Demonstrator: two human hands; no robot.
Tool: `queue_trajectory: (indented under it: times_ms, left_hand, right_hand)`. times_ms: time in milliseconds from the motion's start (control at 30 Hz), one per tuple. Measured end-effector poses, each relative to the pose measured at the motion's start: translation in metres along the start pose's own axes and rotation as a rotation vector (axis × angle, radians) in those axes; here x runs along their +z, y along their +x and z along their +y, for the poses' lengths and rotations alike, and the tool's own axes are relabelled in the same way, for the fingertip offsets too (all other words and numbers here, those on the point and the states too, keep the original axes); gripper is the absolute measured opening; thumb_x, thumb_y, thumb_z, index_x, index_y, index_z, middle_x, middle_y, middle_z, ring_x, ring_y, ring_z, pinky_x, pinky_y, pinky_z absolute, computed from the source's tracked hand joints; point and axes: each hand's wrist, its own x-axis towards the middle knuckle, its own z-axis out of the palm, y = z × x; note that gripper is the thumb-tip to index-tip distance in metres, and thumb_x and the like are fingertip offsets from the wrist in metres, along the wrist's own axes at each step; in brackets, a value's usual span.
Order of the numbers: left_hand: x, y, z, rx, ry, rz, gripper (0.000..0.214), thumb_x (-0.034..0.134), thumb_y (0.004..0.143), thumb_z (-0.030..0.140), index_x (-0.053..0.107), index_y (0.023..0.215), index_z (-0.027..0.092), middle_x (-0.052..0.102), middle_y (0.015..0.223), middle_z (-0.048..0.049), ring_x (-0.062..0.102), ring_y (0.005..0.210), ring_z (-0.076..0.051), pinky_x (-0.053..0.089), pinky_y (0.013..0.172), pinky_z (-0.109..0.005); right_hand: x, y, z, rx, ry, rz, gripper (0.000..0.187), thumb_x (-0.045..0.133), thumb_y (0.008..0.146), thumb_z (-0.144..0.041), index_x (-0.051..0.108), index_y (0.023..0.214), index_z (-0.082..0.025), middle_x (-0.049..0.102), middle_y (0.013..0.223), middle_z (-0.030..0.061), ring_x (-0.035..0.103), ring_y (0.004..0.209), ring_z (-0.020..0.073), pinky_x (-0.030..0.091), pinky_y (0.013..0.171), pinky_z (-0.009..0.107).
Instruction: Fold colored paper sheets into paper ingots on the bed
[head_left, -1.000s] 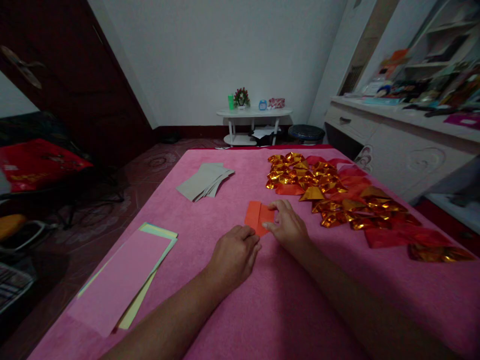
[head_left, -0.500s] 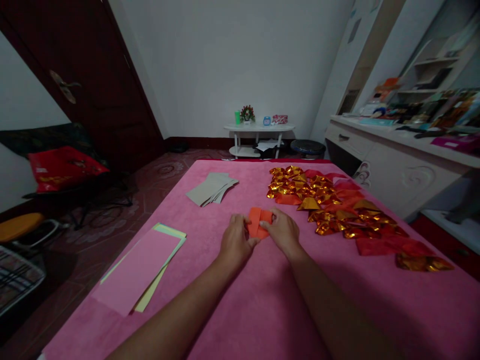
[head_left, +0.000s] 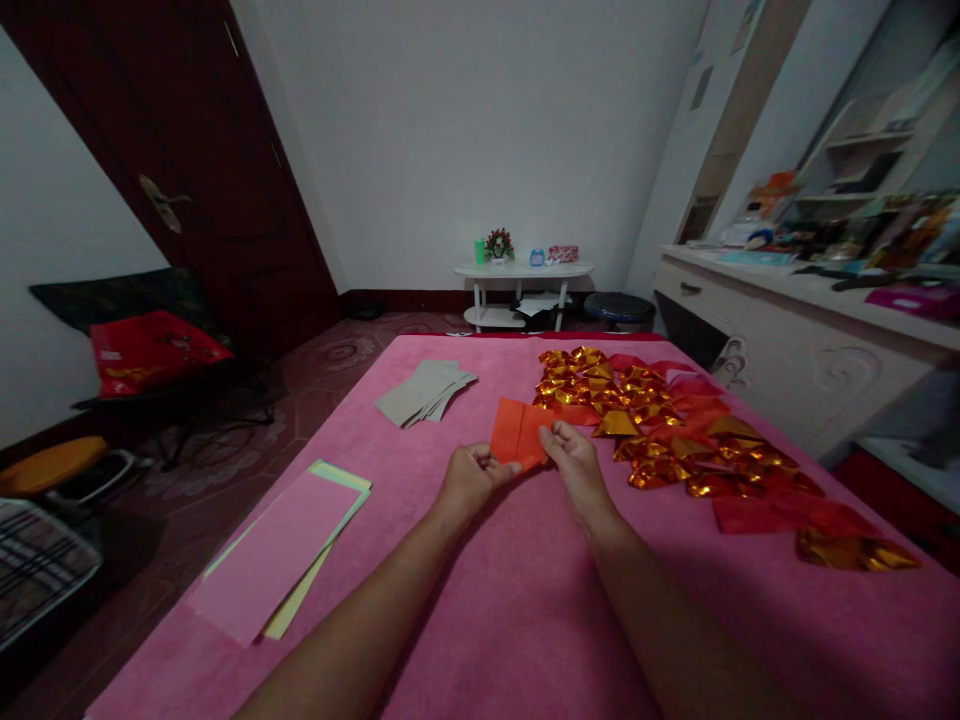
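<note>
An orange sheet of paper, with a crease line down it, is held up over the pink cloth. My left hand pinches its lower left edge, the thumb lying along the front. At the lower right edge my right hand grips the same sheet between thumb and fingers. Just beyond and to the right lie rows of folded gold and red foil paper pieces. Left of my hands is a fanned stack of grey paper. Nearer to me on the left sits a pile of pink, green and yellow paper sheets.
A pink cloth covers the table. Behind it stands a small white table with a plant and a green cup. On the right is a cluttered white dresser; on the left, a chair holding a red bag.
The orange paper has gone from a small folded shape to a larger, more opened sheet. Both hands have shifted their hold to its lower edges. The whole view has tilted slightly upward.
</note>
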Motion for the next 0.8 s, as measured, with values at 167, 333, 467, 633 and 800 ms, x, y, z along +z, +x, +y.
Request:
queue_trajectory:
  times_ms: [167, 333, 467, 633, 800]
  left_hand:
    - [0.013, 0.003, 0.01, -0.049, -0.324, 0.02, 0.039, 0.085, 0.053, 0.034, 0.07, 0.075, 0.006, 0.068, 0.063, -0.0089, 0.056, 0.048, -0.01, 0.043, 0.05, -0.022]
    - [0.011, 0.003, 0.009, -0.068, -0.39, -0.015, 0.038, 0.083, 0.057, 0.035, 0.07, 0.077, 0.006, 0.07, 0.069, -0.0106, 0.06, 0.052, -0.01, 0.046, 0.052, -0.02]
    - [0.006, 0.002, 0.008, -0.106, -0.387, -0.011, 0.039, 0.082, 0.059, 0.036, 0.069, 0.078, 0.005, 0.07, 0.065, -0.0096, 0.062, 0.052, -0.011, 0.048, 0.052, -0.02]
    - [0.001, 0.004, 0.01, -0.162, -0.385, 0.032, 0.042, 0.084, 0.054, 0.036, 0.068, 0.076, 0.005, 0.067, 0.056, -0.0074, 0.064, 0.05, -0.014, 0.049, 0.049, -0.02]
    - [-0.002, 0.005, 0.009, -0.175, -0.391, -0.009, 0.04, 0.083, 0.056, 0.032, 0.068, 0.079, 0.003, 0.069, 0.062, -0.0095, 0.065, 0.053, -0.014, 0.051, 0.052, -0.021]
  right_hand:
    - [0.002, 0.0, -0.002, 0.03, -0.104, -0.108, 0.032, 0.059, 0.082, -0.047, 0.058, 0.069, -0.018, 0.053, 0.057, -0.003, 0.046, 0.051, 0.0101, 0.034, 0.05, 0.022]
    - [0.008, -0.001, -0.004, 0.016, -0.14, -0.112, 0.028, 0.063, 0.08, -0.042, 0.059, 0.068, -0.017, 0.054, 0.057, -0.0027, 0.046, 0.051, 0.0099, 0.034, 0.049, 0.023]
    - [0.011, -0.001, -0.004, 0.0, -0.131, -0.099, 0.021, 0.064, 0.079, -0.037, 0.059, 0.075, -0.018, 0.057, 0.065, -0.002, 0.05, 0.055, 0.0101, 0.037, 0.05, 0.021]
    - [0.012, -0.002, -0.002, -0.084, -0.094, -0.017, 0.035, 0.071, 0.072, -0.029, 0.053, 0.102, -0.025, 0.063, 0.09, 0.0001, 0.059, 0.071, 0.0129, 0.047, 0.062, 0.023]
    - [0.013, -0.004, -0.004, -0.143, -0.224, -0.024, 0.035, 0.067, 0.074, -0.029, 0.054, 0.107, -0.024, 0.061, 0.099, 0.0044, 0.059, 0.074, 0.0143, 0.049, 0.062, 0.025]
